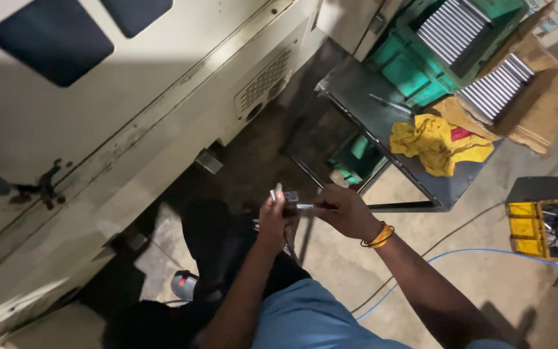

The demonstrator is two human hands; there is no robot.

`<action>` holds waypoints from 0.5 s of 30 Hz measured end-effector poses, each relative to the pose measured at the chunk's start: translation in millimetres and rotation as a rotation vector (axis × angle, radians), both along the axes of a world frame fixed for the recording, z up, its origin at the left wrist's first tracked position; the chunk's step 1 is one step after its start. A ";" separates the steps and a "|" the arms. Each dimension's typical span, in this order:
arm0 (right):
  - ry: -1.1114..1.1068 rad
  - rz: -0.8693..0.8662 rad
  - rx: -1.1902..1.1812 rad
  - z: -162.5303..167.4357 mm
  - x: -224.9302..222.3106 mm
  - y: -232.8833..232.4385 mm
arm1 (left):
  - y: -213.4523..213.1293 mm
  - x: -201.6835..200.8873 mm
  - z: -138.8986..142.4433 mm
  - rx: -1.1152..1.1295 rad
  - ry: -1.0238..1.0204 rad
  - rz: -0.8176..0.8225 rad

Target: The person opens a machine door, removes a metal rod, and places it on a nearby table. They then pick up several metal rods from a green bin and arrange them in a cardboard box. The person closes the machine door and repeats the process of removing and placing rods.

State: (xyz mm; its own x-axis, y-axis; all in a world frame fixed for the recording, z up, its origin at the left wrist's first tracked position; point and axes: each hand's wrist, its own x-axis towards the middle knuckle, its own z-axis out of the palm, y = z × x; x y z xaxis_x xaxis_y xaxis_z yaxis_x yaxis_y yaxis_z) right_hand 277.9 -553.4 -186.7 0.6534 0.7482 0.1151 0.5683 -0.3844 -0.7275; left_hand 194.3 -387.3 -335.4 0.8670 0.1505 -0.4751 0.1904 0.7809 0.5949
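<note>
Concrete workshop floor, cream machine (117, 116) filling upper left. Centre frame: left hand (272, 220) curled shut round small metal part (285, 196), held up steady before the chest; right hand (343, 210) pinched tight on thin tool (306, 207), tip touching the part. Dark table (382, 116) just beyond, yellow rag (437, 143) on it, rod bundles (485, 52) in green crates upper right. Yellow toolbox (547, 226) at right edge, blue cable (485, 253) trailing under right forearm. Nothing between hands and part.

left hand (272, 220) grips small metal part (290, 197); right hand (347, 210) pinches thin tool (306, 207) against it.
</note>
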 end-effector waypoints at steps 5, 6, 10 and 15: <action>-0.048 0.076 -0.056 -10.1 0.2 -2.4 | -1.7 -4.2 -14.6 0.046 0.061 -0.068; 0.007 0.062 -0.061 -16.0 0.4 -4.0 | -1.4 -4.0 -17.9 0.047 0.062 -0.078; 0.185 -0.003 -0.178 -46.3 2.5 -9.9 | -2.3 -2.3 -30.3 -0.080 0.102 -0.120; -0.003 0.182 -0.142 -80.4 3.0 -12.2 | 0.2 -7.4 -41.8 -0.148 0.097 -0.154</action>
State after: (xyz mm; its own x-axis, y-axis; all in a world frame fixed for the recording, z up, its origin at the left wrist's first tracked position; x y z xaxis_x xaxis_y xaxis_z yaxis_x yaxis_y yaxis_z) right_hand 280.9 -565.6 -267.2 0.5056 0.8628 0.0017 0.6396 -0.3735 -0.6718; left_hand 186.9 -387.1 -377.2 0.8237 -0.0577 -0.5641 0.3649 0.8153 0.4495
